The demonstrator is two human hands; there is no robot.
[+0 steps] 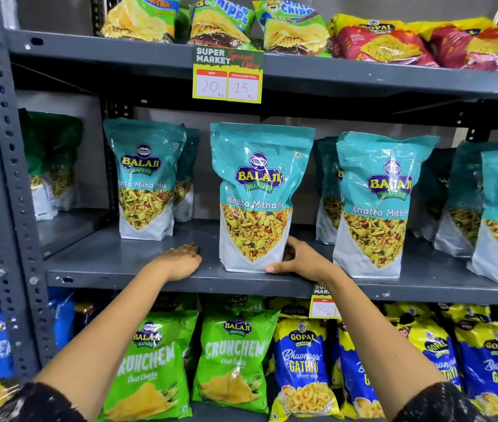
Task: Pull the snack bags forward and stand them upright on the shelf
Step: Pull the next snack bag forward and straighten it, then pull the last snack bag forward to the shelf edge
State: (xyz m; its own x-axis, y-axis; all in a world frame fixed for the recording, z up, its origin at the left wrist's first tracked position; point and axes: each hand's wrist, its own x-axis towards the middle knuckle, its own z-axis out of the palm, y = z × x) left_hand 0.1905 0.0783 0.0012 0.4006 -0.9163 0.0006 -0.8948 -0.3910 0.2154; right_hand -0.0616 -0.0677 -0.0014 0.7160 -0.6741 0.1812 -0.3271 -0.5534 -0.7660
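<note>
Our middle Khatta Mitha Mix bag [256, 199] stands upright at the shelf [125, 263] front edge, our right hand [301, 258] pinching its lower right corner. Our left hand [180, 260] lies flat, fingers spread, on bare shelf just beside it. Neighbouring teal bags [375, 205] stand apart, leaving gaps either side.
</note>
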